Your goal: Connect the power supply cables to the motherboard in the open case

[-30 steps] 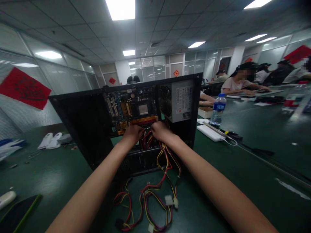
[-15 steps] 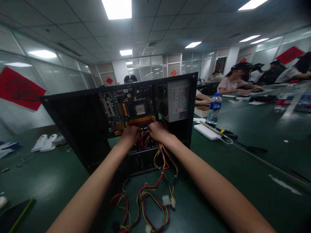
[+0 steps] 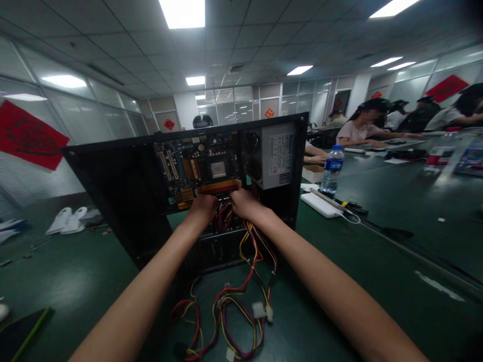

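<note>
An open black computer case (image 3: 113, 176) stands on the green table. Inside it are a motherboard (image 3: 177, 168) and, at the right, a silver power supply (image 3: 277, 156). My left hand (image 3: 205, 205) and my right hand (image 3: 243, 201) are closed just below the memory slots (image 3: 221, 188), on either side of a cable bundle (image 3: 224, 216). Their fingertips are partly hidden and blurred, so what they grip cannot be made out. Red, yellow and black cables (image 3: 254, 261) with white connectors (image 3: 258, 310) hang out of the case onto the table.
To the right are a water bottle (image 3: 332, 169), a white power strip (image 3: 320, 204), a small box (image 3: 313, 173) and black cords. White gloves (image 3: 73, 221) lie at the left. A dark item with a green edge (image 3: 28, 329) is near left. People sit at the far right.
Both hands stay at the same spot below the memory slots, with hardly any visible movement. The camera view has shifted very slightly.
</note>
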Tool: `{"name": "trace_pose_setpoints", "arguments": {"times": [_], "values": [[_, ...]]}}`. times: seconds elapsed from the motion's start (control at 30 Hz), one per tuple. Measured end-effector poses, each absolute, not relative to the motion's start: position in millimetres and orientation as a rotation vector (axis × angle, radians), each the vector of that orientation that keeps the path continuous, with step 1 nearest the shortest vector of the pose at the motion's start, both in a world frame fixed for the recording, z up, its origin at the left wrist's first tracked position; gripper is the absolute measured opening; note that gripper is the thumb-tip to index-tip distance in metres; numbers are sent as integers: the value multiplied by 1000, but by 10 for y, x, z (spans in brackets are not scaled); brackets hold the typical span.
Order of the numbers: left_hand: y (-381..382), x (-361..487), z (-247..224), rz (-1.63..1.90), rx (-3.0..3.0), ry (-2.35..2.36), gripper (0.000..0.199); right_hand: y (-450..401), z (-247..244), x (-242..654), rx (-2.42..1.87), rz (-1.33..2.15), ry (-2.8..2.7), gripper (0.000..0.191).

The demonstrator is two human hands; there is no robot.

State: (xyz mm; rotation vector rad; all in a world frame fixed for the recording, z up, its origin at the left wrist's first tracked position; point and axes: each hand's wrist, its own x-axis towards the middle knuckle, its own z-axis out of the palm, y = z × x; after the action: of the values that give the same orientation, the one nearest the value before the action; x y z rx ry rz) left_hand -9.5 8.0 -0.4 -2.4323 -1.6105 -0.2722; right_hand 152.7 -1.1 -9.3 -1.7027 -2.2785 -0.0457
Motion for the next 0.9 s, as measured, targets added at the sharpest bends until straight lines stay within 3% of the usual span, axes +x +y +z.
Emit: {"name": "trace_pose_setpoints", "arguments": {"times": [0.9], "values": [[122, -67, -48, -308, -2412, -1646, 32, -16, -38, 1520, -1763, -17, -2293, 37]]}}
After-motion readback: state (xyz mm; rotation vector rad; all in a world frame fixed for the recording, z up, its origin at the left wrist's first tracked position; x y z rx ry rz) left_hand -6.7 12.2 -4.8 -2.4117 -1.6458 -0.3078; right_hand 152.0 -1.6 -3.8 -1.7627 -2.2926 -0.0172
